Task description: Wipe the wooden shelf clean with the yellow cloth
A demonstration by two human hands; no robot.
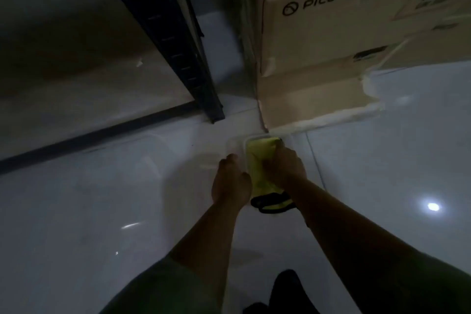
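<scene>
**Both hands at a yellow cloth in a clear container on the floor**

Head view, dim light, seen from above. Right hand (284, 167) closed around the yellow cloth (258, 158), fingers curled into the fabric and pressing it down into a clear plastic container (235, 146) set on the glossy white tiled floor (382, 173). Left hand (230, 181) just beside the cloth, fingers bent and resting against the container's left rim; whether gripping the rim or only steadying it cannot be told. Lower end of the cloth hanging out over the container's near edge, with a dark band (possibly a trim or strap, too blurred to identify) curving across it at (274, 201). Container close to the bottom corner of a stack of cardboard boxes (318, 41), one printed "PICO", standing on the floor at upper right. Wooden shelf (76, 58) at upper left, its pale board framed by a black perforated metal upright (178, 41) reaching the floor near the container; shelf and cloth apart, not touching. Both forearms bare, extended from the lower edge of the frame; greenish clothing (158, 288) at lower left and a dark shape (288, 288) at bottom centre, too dim to identify.
</scene>
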